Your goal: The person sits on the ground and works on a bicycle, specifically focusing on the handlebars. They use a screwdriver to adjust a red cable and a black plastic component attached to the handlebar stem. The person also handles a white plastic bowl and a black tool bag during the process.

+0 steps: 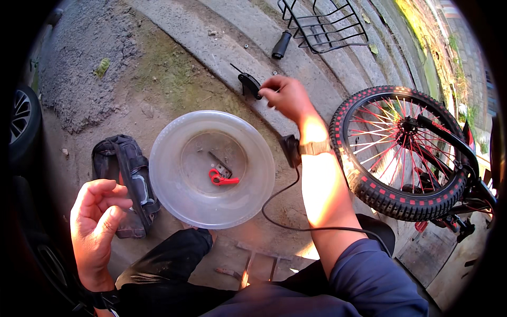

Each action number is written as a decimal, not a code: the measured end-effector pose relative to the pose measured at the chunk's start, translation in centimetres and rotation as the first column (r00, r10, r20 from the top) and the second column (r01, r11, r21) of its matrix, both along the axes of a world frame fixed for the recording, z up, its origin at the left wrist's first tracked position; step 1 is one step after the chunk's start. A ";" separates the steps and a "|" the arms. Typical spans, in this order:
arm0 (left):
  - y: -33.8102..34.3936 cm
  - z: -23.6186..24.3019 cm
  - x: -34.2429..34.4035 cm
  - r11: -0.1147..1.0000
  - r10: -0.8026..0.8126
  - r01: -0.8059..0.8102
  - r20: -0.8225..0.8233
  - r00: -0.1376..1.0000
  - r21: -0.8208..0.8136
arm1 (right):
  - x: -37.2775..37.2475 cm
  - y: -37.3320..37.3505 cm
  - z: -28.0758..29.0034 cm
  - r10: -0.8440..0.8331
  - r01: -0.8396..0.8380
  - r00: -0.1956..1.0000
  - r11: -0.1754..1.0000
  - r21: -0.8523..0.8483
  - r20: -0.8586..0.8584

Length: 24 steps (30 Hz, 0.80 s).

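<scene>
My right hand (288, 98) reaches out over the concrete with its fingers pinched together at the lower end of a black curved part (249, 83), from which a thin rod sticks out. Exactly how the fingertips meet it is hard to make out. On the left my left hand (100, 227) is raised, fingers loosely bent and thumb apart, holding nothing. Between my arms stands a translucent plastic basin (166, 179). In it lie a red lever-like piece (222, 179), a small metal piece (223, 168) and tiny bits. Beside the left hand is a dark tool bag (124, 179).
A bicycle wheel (348, 171) with red spokes stands right of my forearm. Farther off lie a black wire basket (330, 31) and a black cylindrical grip (281, 45). A black cable (285, 224) loops past my right arm. A car wheel (22, 119) is at far left.
</scene>
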<state>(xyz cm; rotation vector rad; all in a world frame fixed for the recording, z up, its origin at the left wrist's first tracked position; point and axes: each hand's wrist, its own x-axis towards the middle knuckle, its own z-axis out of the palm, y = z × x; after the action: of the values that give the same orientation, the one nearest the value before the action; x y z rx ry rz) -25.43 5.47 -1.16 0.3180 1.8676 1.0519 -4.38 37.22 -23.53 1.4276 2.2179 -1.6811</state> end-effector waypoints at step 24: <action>0.4 -0.5 -0.2 1.000 -0.004 0.005 0.033 0.999 -0.024 | -0.7 5.5 -7.9 -0.102 -0.070 0.935 0.886 0.459 0.339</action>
<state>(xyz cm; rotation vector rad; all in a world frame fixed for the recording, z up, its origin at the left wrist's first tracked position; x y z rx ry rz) -25.64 5.83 -1.67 0.2894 1.8472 1.0252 -5.06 42.75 -31.45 1.6744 2.4802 -0.8111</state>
